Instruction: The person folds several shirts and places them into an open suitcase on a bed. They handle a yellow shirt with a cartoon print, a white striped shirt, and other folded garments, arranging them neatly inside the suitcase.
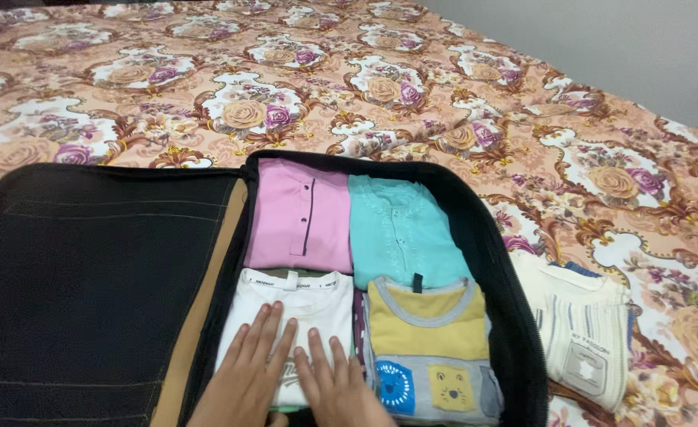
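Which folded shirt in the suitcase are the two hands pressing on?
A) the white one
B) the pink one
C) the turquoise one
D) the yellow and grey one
A: the left hand and right hand both lie flat on the white shirt in the near left corner of the suitcase; the other three folded shirts are untouched.

Both wrists are cut off by the bottom edge. The hands hide the white shirt's (298, 312) print. The suitcase (515, 332) and its lid (88, 285) run off the bottom; the lid also leaves at left.
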